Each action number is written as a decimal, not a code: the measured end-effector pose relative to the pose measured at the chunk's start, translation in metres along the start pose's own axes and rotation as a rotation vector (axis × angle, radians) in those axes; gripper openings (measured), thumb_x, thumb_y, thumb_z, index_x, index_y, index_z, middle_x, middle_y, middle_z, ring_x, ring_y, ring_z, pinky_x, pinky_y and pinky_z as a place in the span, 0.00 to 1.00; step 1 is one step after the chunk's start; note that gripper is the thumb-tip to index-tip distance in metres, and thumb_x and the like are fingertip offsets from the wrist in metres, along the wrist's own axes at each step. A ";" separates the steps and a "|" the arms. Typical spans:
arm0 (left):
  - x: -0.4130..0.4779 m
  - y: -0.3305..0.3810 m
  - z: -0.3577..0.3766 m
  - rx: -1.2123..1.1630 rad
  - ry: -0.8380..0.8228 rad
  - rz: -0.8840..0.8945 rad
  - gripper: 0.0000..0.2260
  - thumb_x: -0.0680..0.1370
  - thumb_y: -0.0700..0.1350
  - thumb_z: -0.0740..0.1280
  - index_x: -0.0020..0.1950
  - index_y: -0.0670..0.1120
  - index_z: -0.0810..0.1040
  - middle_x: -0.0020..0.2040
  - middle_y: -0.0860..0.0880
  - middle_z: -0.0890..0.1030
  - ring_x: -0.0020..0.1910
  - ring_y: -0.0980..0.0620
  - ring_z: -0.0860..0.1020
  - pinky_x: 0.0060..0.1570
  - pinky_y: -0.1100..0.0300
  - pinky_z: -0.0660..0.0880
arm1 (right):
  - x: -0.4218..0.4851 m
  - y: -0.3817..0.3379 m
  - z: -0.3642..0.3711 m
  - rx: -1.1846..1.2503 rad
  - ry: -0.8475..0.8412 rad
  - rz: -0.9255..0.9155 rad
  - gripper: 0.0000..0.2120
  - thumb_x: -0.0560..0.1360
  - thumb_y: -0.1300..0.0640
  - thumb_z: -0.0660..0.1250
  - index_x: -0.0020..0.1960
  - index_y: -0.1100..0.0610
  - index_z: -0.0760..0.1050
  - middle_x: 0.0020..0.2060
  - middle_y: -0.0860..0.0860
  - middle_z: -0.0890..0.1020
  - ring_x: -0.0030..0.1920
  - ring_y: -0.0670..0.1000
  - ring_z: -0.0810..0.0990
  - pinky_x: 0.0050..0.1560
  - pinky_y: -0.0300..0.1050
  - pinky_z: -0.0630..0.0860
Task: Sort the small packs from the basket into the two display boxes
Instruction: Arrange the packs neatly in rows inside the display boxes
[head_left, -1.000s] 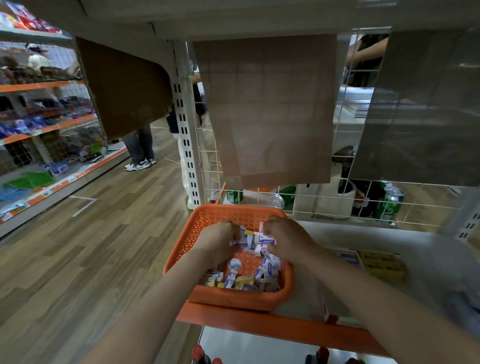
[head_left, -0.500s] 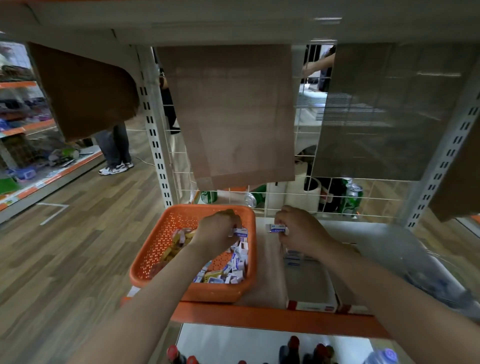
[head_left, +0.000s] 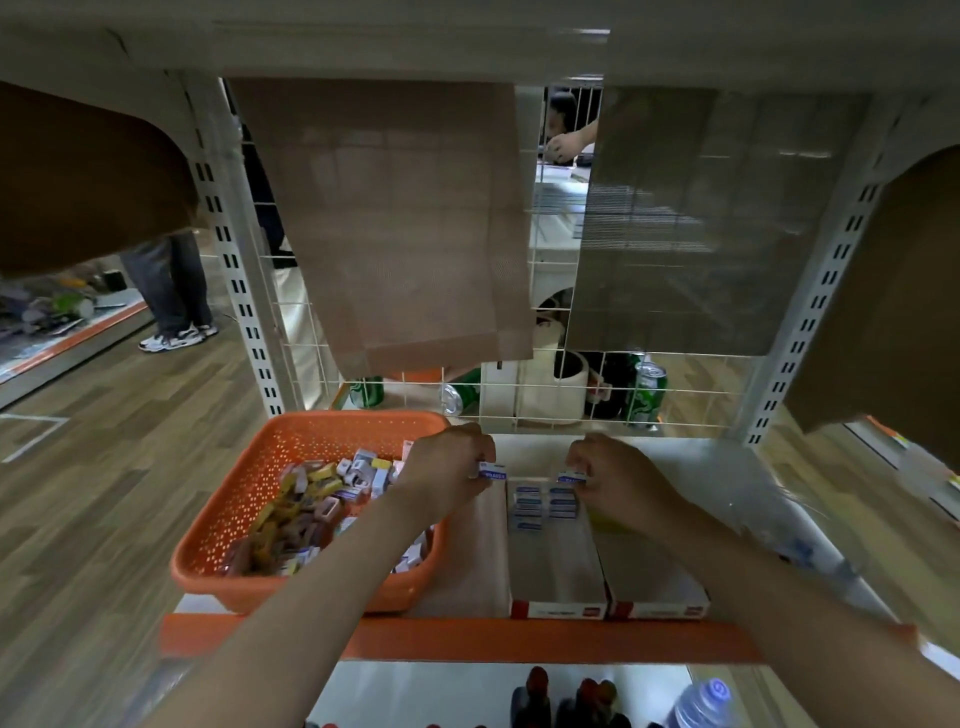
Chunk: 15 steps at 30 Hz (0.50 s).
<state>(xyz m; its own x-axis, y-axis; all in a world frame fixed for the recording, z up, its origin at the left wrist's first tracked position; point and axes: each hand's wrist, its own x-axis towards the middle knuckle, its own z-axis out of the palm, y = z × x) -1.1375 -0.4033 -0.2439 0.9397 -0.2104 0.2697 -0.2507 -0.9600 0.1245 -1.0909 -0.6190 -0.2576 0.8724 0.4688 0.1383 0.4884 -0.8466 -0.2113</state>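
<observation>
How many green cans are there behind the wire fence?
3 green cans: the left can sits just below the brown sheet, the tipped can lies beside it, and the right can stands farther right. More may hide behind the sheet.

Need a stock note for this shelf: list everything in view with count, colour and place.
basket: one, orange, left on the shelf
loose packs: many, yellow, pinkish, white-blue, in the basket
left display box: one, white, red front, beside the basket
right display box: one, same colours, further right
stacked packs: two short columns, white-blue, far end of the left display box
cans: three, green, behind the wire grid
cardboard sheets: four, brown or grey, hanging above
water bottle: one, clear, lower shelf
left hand: fingers pinch the left pack, white-blue
right hand: fingers pinch the right pack, white-blue
</observation>
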 end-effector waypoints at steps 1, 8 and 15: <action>0.001 0.000 0.001 0.004 0.003 0.005 0.11 0.76 0.49 0.66 0.58 0.51 0.77 0.59 0.52 0.77 0.57 0.52 0.75 0.43 0.66 0.63 | -0.001 0.000 0.004 0.023 -0.016 0.000 0.09 0.72 0.59 0.69 0.51 0.56 0.75 0.47 0.51 0.76 0.49 0.53 0.76 0.44 0.43 0.69; 0.001 -0.003 0.008 -0.008 0.003 0.035 0.11 0.76 0.49 0.66 0.58 0.50 0.77 0.58 0.53 0.76 0.56 0.54 0.75 0.43 0.68 0.61 | 0.002 -0.015 0.046 0.043 -0.132 0.003 0.05 0.75 0.57 0.67 0.49 0.55 0.74 0.53 0.50 0.79 0.52 0.50 0.77 0.43 0.36 0.69; 0.004 -0.006 0.012 -0.018 -0.010 0.055 0.11 0.76 0.48 0.66 0.58 0.50 0.77 0.58 0.53 0.76 0.56 0.53 0.75 0.43 0.66 0.64 | 0.011 -0.017 0.062 0.042 -0.144 0.022 0.01 0.76 0.55 0.65 0.47 0.52 0.75 0.51 0.49 0.79 0.50 0.49 0.78 0.48 0.37 0.70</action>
<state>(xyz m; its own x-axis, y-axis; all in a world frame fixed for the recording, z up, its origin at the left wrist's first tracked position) -1.1291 -0.4009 -0.2554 0.9267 -0.2645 0.2670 -0.3059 -0.9436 0.1266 -1.0887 -0.5838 -0.3128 0.8750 0.4840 -0.0064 0.4668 -0.8472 -0.2537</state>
